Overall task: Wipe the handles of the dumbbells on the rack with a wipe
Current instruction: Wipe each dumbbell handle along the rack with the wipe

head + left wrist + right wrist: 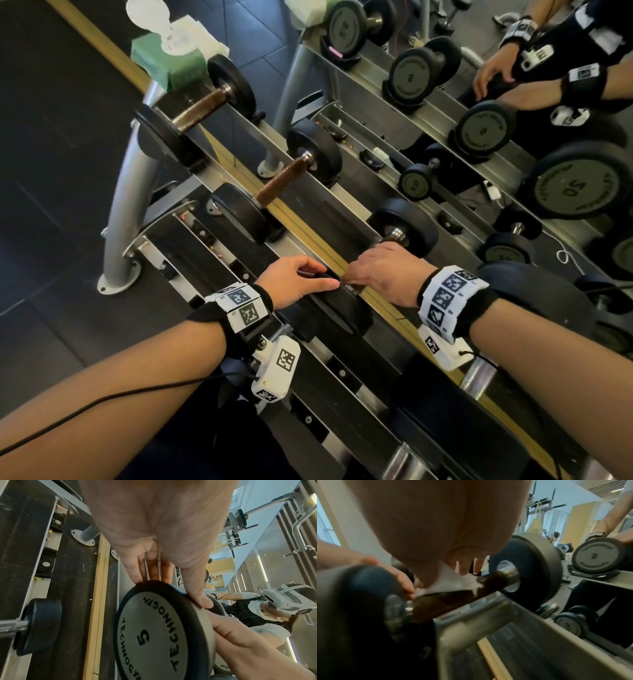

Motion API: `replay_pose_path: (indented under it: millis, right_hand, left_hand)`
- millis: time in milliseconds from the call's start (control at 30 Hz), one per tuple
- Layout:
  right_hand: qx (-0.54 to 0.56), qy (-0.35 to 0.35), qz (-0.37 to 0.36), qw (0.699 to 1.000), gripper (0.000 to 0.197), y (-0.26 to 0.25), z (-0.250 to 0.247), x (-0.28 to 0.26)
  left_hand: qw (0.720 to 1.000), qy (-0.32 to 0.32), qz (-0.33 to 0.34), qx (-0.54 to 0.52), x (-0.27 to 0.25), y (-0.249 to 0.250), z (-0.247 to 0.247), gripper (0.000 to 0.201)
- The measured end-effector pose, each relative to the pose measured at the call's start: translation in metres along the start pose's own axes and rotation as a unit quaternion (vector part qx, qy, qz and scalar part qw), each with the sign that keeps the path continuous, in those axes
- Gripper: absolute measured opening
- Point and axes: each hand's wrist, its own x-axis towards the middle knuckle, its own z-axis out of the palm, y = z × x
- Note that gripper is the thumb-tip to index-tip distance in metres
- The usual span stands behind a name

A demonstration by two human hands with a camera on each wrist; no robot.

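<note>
Three black dumbbells with brown handles lie on the top tier of the rack (178, 219). My left hand (308, 281) grips the rim of the nearest dumbbell's near head (154, 628), marked 5, with the fingers over the top and the thumb on the edge. Curled over that dumbbell's handle (453, 601), my right hand (380, 270) holds a white wipe (453, 584) pressed against the handle between thumb and fingers. The far head (407, 226) sits just past my right hand. The other two handles (198, 109) (281, 185) lie bare farther left.
A green pack of wipes (168, 61) with a white sheet sticking out sits at the rack's far end. A mirror (513, 102) behind the rack reflects the dumbbells and my arms. More dumbbells lie on the lower tier (39, 626). Dark floor lies to the left.
</note>
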Motion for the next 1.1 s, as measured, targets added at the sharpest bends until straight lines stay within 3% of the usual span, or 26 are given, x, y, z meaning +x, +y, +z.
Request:
replay_pose_path:
  millis: [100,233,333,467,600,700,800,933,1000,1100]
  right_hand:
    - [0.013,-0.008,0.03,0.999,0.064,0.011,-0.006,0.001]
    - [0.003,0.013,0.081,0.997,0.047,0.023,-0.018,0.0]
    - [-0.008,-0.016,0.049,0.999,0.055,0.005,-0.016,0.0]
    - [0.041,0.005,-0.007,0.999,0.053,-0.003,-0.013,-0.006]
    - [0.01,-0.022,0.055,0.998,0.06,0.011,-0.027,-0.008]
    - [0.001,0.027,0.07,0.997,0.067,0.02,-0.034,-0.004]
    - [0.046,0.031,0.098,0.994,0.069,0.025,-0.034,-0.001]
    - [0.113,-0.015,0.124,0.986,0.058,0.023,-0.027,0.002]
    - [0.137,-0.014,0.129,0.982,0.044,0.022,-0.023,0.002]
    - [0.141,-0.003,0.126,0.982,0.041,0.02,-0.02,0.003]
  left_hand:
    - [1.0,-0.005,0.001,0.002,-0.001,0.001,-0.002,0.038]
    - [1.0,-0.01,-0.002,0.001,-0.002,0.002,-0.003,0.034]
    - [1.0,-0.008,-0.001,-0.002,-0.001,0.002,-0.002,0.036]
    - [1.0,-0.003,0.0,-0.003,-0.001,0.001,-0.001,0.038]
    - [1.0,-0.007,-0.005,-0.007,0.0,0.001,-0.001,0.035]
    - [1.0,0.0,-0.004,-0.009,0.0,0.001,0.001,0.037]
    - [1.0,0.002,-0.006,-0.01,0.0,0.001,0.001,0.039]
    - [1.0,-0.001,-0.005,-0.014,-0.001,0.001,0.001,0.038]
    - [1.0,-0.001,-0.004,-0.015,-0.001,0.0,0.001,0.038]
    - [1.0,0.001,-0.004,-0.018,-0.001,-0.001,0.002,0.043]
